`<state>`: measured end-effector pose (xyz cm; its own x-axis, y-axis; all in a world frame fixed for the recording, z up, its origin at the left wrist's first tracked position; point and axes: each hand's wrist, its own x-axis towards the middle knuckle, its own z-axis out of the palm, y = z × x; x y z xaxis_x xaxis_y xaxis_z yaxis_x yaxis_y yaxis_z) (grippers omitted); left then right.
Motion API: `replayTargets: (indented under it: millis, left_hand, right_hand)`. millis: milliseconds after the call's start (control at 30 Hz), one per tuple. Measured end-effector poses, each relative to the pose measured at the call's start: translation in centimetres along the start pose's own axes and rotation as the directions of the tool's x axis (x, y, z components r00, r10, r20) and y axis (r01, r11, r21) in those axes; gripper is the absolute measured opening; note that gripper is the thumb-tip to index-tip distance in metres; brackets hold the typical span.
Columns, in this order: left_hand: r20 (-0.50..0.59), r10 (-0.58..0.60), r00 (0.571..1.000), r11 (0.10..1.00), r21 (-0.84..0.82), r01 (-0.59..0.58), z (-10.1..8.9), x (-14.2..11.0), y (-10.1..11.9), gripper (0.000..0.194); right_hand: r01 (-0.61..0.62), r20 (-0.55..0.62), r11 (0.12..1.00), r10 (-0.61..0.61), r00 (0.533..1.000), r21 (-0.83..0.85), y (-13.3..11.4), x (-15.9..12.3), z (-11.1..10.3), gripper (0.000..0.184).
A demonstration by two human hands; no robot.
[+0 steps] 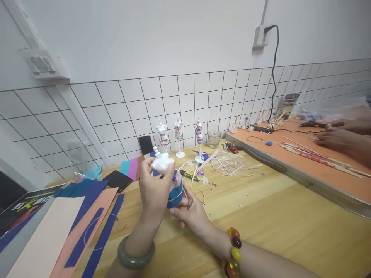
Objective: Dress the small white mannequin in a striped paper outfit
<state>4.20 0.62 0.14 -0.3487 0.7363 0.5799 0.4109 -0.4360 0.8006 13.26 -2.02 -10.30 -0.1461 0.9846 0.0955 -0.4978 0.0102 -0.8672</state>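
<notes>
A small white mannequin (pixel 162 163) is held up above the wooden table, tilted, with pink, teal and dark blue bands (pixel 175 193) round its lower body. My left hand (pixel 154 189) grips its upper part, thumb and fingers on either side of the bust. Lower down, my right hand (pixel 194 210) closes round the banded part; some of its fingers are hidden behind it. Just past my hands lies a green and yellow cutter (pixel 191 176) among scraps. Strips of dark blue material (pixel 104 235) lie to the left of my left wrist.
Three small decorated mannequins on stands (pixel 198 133) are at the back by a glass (pixel 213 139). Phones (pixel 118 180) and coloured sheets (pixel 58 227) lie left. At right, another person's hands (pixel 339 135) work over an orange board (pixel 319 158) with sticks; its metal edge borders my side.
</notes>
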Motion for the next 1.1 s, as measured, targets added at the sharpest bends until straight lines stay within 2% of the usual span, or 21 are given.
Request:
replayTargets:
  millis: [200,367,633,867,967,1100]
  left_hand:
    - [-0.002,-0.036,0.999,0.999,0.005,0.036,0.1,0.0,0.2,0.045]
    - [-0.033,-0.036,0.999,0.999,0.038,0.037,0.1,0.1,0.1,0.044]
    - [-0.007,-0.034,0.999,0.998,-0.047,0.033,0.4,-0.1,-0.5,0.046]
    - [-0.011,-0.015,1.000,0.999,-0.046,0.014,0.3,0.1,-0.1,0.044]
    - [0.018,-0.017,1.000,0.994,-0.109,0.019,-0.3,0.9,-0.1,0.041]
    - [0.149,-0.045,0.988,0.964,-0.252,0.082,-1.6,3.0,-1.4,0.049]
  right_hand:
    - [-0.016,-0.088,1.000,0.015,0.996,-0.017,-0.5,-0.2,0.3,0.123]
    - [0.004,-0.078,1.000,-0.005,0.997,-0.016,-0.6,-0.3,0.5,0.119]
    - [0.009,-0.068,1.000,-0.010,0.998,-0.017,-0.2,-0.3,0.6,0.121]
    - [-0.001,-0.058,0.999,-0.002,0.998,-0.045,-0.3,-0.5,0.6,0.118]
    - [-0.017,-0.067,0.998,0.013,0.998,-0.064,-0.4,-0.6,0.6,0.121]
    - [-0.015,-0.076,0.997,0.009,0.997,-0.080,-0.4,-0.6,0.5,0.119]
